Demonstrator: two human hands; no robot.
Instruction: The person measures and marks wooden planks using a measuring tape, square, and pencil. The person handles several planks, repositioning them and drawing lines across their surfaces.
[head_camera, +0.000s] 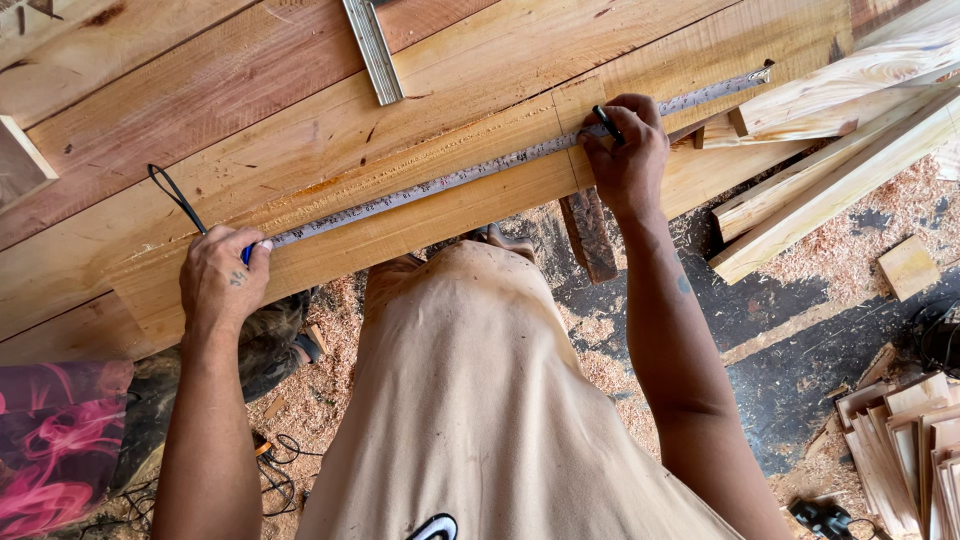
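Tape measure (500, 165) stretched flat along plank (420, 225), left hand (220, 280) closed over its case at plank's left end, right hand (625, 150) pinching black pen (607, 124) at the pencilled line; keep tape taut, pen upright.

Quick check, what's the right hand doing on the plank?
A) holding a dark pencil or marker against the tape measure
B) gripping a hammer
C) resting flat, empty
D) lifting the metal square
A: the right hand pinches a dark marker at the tape measure stretched along the plank, while the left hand pins the tape's other end; the metal square lies untouched farther up.
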